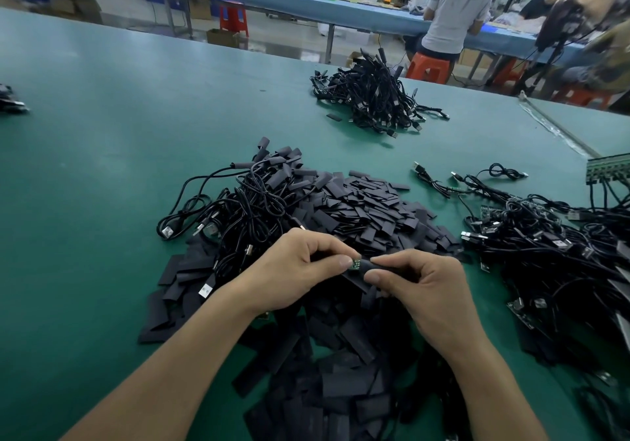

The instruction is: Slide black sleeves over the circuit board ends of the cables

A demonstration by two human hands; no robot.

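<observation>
Sleeve fitting at a green work table (pixel 102 167), mid-batch. Left of centre lies a tangle of USB cables (pixel 245 201) whose far ends already wear black sleeves; a second such pile (pixel 375 99) sits well back on the table, and both are judged finished. At centre, a broad heap of loose flat sleeves (pixel 368 208) spreads toward the viewer and under both forearms. On the right, a large tangle of cables (pixel 531 236) shows bare green boards here and there and is judged still to be done, so much of the task remains.

The hands meet above the near part of the heap. The left hand (pixel 293 270) has its fingers curled, thumb and forefinger pinching one cable just behind its circuit board end (pixel 356 265). A small green part of that board shows between the two hands. The black sleeve (pixel 378 266) meets the board from the right and appears only partly on. The right hand (pixel 419 287) pinches this sleeve between thumb and forefinger, its other fingers curled beneath.
</observation>
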